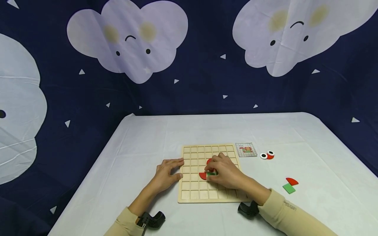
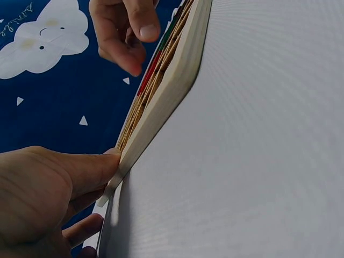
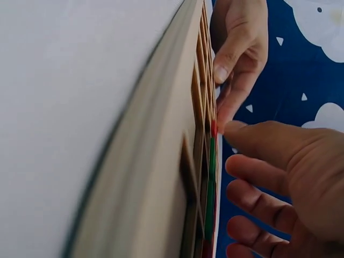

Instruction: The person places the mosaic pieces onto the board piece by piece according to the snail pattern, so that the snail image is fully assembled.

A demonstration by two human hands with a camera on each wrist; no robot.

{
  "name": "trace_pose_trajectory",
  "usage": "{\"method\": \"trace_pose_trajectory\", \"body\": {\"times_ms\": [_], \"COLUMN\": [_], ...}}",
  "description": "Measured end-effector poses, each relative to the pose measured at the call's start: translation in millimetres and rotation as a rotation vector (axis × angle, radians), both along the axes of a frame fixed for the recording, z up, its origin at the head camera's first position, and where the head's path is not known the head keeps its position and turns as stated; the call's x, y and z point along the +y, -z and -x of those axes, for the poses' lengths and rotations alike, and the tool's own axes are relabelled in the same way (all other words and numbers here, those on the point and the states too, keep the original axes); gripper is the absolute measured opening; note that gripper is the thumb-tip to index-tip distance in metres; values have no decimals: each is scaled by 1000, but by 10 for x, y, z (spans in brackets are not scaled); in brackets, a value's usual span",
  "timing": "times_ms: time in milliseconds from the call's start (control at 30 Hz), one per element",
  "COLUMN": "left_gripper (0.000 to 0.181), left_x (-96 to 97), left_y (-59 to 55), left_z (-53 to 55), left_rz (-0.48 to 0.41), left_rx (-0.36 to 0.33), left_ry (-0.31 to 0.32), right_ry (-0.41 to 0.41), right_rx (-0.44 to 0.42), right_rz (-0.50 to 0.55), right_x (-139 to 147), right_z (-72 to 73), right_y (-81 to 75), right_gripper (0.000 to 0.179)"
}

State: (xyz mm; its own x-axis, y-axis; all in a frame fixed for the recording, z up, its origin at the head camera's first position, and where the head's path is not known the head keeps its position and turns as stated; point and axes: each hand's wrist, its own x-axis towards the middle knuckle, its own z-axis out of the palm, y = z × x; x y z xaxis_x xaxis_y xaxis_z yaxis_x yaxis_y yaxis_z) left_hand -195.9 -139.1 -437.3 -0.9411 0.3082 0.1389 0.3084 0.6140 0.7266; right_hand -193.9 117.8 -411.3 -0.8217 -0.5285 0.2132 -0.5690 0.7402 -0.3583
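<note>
Backdrop (image 1: 203, 39), dark blue: white clouds and triangles, the outermost clouds cut off by the frame. Slanted lettering (image 2: 16, 21) beside one cloud in my left wrist view seems to read "smile".

Surface (image 1: 147, 141), white-covered: near edge out of view.

Board (image 1: 203, 195), pale wood, gridded: flat on the surface, some squares hidden under my right grip; nearly edge-on in both wrist views.

Sleeves (image 1: 295, 214), two, beige: cut off at the bottom. The right bears dark print, too small to read surely.

Right grip (image 1: 225, 171): fingers bent over the board's middle, thumb and fingertips about a green piece (image 1: 211, 173), mostly covered; I cannot tell whether I pinch it.

Left grip (image 1: 168, 173): wide, thumb and fingers spread, touching the board's left edge.

Card (image 1: 246, 149): gridded, just beside the board's far right corner; its coloured picture too fine to make out.

Red quarter-circle (image 1: 202, 176), on the board, left of the green piece; another red piece (image 1: 209, 161) beyond, partly hidden.

Eye discs (image 1: 263, 156), two, right of the card, partly covering something red.
</note>
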Motion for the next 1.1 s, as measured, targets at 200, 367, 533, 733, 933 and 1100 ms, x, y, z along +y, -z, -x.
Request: {"method": "trace_pose_trajectory", "body": {"times_ms": [200, 367, 533, 733, 933, 1100], "left_gripper": [47, 47, 47, 47, 47, 47], "left_x": [1, -3, -11, -11, -5, -7], "left_y": [-6, -2, 0, 7, 3, -1], "left_z": [-2, 1, -2, -8, -16, -9], "left_rz": [2, 7, 15, 11, 7, 9], "left_rx": [2, -4, -1, -1, 3, -2], "left_ry": [-2, 0, 7, -1, -1, -2], "right_ry": [47, 112, 191, 245, 337, 349], "right_rx": [19, 14, 38, 84, 115, 118], "right_rz": [35, 74, 74, 104, 70, 58], "right_x": [219, 509, 861, 1284, 1615, 1819], "right_z": [-25, -76, -177, -314, -456, -569], "right_y": [-33, -71, -76, -66, -13, 35], "right_gripper": [22, 19, 23, 26, 27, 29]}}
